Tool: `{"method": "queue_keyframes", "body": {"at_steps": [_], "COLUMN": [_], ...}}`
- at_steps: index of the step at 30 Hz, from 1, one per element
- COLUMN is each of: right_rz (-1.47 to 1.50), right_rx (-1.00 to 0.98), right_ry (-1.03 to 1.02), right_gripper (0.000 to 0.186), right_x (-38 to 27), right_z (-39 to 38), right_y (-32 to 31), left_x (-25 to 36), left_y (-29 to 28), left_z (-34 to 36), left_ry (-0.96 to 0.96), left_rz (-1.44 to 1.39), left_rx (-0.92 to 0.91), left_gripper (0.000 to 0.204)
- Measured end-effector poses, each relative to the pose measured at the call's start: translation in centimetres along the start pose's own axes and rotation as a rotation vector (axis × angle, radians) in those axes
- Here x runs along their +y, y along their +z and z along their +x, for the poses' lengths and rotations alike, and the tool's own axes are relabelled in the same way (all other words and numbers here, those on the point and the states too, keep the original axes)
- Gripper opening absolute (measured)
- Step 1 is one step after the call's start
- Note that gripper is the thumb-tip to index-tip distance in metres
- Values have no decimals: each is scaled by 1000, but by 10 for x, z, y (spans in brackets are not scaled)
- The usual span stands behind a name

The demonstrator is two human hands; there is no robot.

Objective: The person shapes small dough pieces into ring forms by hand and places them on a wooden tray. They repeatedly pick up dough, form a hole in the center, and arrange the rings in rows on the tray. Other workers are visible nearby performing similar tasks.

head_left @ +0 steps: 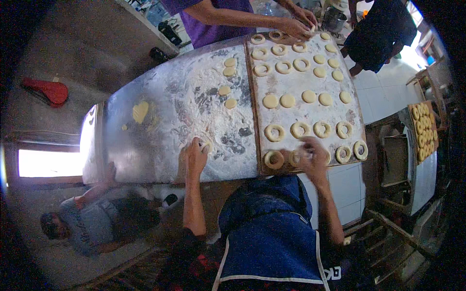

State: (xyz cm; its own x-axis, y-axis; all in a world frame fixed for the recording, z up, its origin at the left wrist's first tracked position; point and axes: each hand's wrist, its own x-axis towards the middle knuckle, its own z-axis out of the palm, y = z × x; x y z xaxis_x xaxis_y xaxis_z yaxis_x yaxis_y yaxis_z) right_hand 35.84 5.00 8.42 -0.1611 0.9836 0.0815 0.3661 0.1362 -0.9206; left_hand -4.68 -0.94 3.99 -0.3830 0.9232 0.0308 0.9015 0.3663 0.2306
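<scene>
My left hand [195, 157] is over the floured metal table [165, 121], its fingers curled round a small pale dough ring [208, 146]. My right hand [315, 160], smeared by motion, hovers at the near edge of the floured wooden tray [291, 114], partly covering dough rings there; whether it grips one is hidden. Beside it lies a dough ring [274, 159] in the near row, with another dough ring [343, 154] on its other side. Flat dough rounds [287, 101] lie mid-tray, and loose dough rounds [230, 103] rest on the flour left of it.
Across the table, a co-worker's hands [301, 26] work at the tray's far edge. Another person [92, 218] touches the table's left end. A heart-shaped dough piece [140, 112] lies on the metal. At right, a tray of dough rings [424, 131] sits on another table.
</scene>
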Motion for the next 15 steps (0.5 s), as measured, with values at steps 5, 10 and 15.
{"method": "queue_keyframes", "body": {"at_steps": [5,10,15], "right_rz": [82,138,191], "right_rx": [-373,-365,-257], "right_ry": [-24,-10,-1], "right_gripper": [38,34,51], "right_x": [-56,-63,-77], "right_z": [28,32,23], "right_y": [160,213,221], "left_x": [22,38,28], "left_y": [-8,-16,-8], "left_z": [-15,-30,-33], "left_ry": [-109,-262,-201], "left_rz": [-751,-1283,-1300], "left_rx": [28,-69,-114], "left_gripper": [41,39,31]}}
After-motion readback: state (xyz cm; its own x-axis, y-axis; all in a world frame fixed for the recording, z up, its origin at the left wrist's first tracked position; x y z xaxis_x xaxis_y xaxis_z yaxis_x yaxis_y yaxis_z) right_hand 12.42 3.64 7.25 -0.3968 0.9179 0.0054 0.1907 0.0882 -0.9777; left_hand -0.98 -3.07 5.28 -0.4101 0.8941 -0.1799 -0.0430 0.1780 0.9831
